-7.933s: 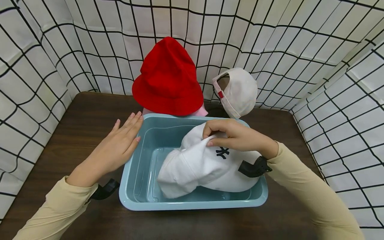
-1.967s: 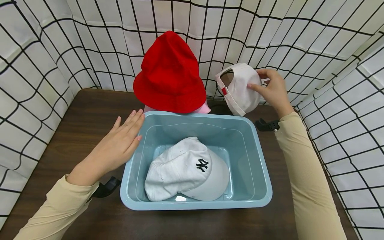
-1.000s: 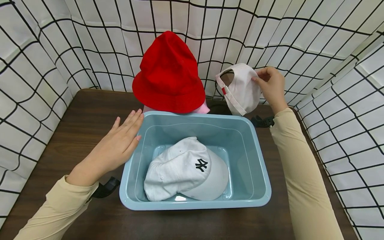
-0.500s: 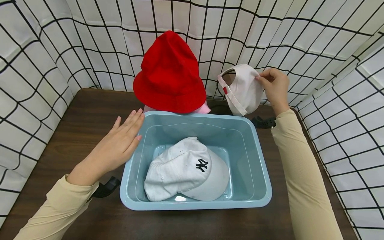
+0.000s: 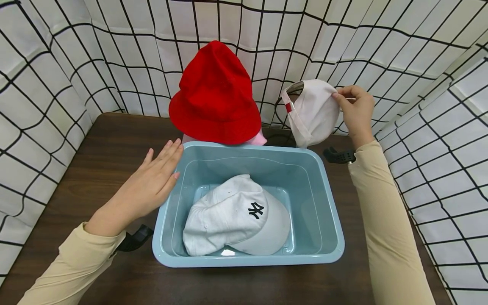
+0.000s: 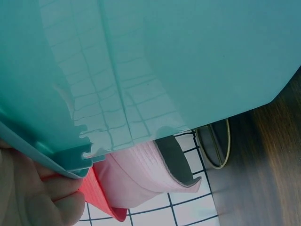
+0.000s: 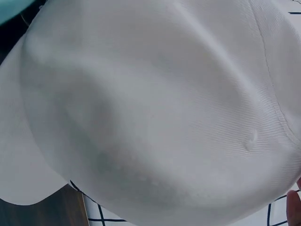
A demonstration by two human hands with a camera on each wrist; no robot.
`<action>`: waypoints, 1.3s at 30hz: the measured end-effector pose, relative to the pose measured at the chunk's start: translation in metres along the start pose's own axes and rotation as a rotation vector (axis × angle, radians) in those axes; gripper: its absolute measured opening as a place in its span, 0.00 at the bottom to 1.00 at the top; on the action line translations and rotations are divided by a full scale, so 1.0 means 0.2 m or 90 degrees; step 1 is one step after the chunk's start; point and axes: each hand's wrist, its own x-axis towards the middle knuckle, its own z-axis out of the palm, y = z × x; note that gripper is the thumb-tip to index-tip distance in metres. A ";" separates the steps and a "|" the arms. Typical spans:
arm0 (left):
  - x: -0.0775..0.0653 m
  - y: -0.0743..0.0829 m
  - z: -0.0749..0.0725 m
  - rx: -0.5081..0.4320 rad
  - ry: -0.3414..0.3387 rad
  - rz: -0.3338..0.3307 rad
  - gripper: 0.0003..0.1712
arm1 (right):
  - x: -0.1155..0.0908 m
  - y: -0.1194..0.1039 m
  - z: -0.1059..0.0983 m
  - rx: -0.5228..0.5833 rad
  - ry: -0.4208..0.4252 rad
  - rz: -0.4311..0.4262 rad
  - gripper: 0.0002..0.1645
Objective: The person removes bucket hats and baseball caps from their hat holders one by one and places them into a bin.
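My right hand (image 5: 357, 111) pinches the crown of a pale cap (image 5: 314, 112) between thumb and fingertips, behind the bin's back right corner. The cap's strap opening, with a small red tag, faces left. In the right wrist view the cap's crown (image 7: 160, 117) fills most of the picture, with fingertips (image 7: 294, 207) just at the right edge. My left hand (image 5: 139, 192) lies with straight fingers along the left rim of a blue plastic bin (image 5: 248, 261). Inside the bin a white baseball cap (image 5: 228, 216) with a black emblem rests on its side, brim to the right.
Behind the bin stands a red bucket hat (image 5: 215, 99) over a pink hat (image 5: 259, 139). In the left wrist view a wire loop (image 6: 228, 143) shows beside the pink hat. White, black-gridded cloth walls (image 5: 126, 55) surround the dark wooden table (image 5: 114, 140).
Earlier my right hand gripped the white baseball cap in the bin; it has let go and now pinches the pale cap, which has shifted slightly right. My left hand has stayed put.
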 end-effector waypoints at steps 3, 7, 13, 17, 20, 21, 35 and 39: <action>0.00 0.00 0.00 0.000 -0.001 -0.001 0.36 | -0.01 -0.01 -0.02 0.000 -0.008 0.001 0.03; 0.00 0.00 0.00 -0.001 0.000 -0.002 0.36 | -0.01 -0.02 -0.04 0.016 -0.022 -0.021 0.02; 0.00 0.00 0.00 -0.001 0.000 -0.001 0.36 | -0.01 -0.01 -0.07 0.012 -0.023 -0.062 0.02; 0.00 0.00 0.00 0.000 0.001 0.000 0.36 | 0.00 -0.02 -0.09 0.011 -0.011 -0.095 0.01; 0.00 0.00 0.00 0.001 0.002 0.000 0.36 | 0.00 -0.03 -0.09 0.013 0.001 -0.115 0.02; 0.00 0.00 0.00 0.000 0.002 0.000 0.36 | -0.01 -0.03 -0.09 0.016 0.005 -0.121 0.02; 0.00 -0.01 0.00 -0.004 0.000 0.000 0.36 | -0.02 -0.11 -0.16 0.079 0.054 -0.147 0.07; 0.00 -0.01 0.01 -0.004 -0.001 -0.001 0.36 | -0.06 -0.18 -0.18 0.056 0.046 -0.151 0.08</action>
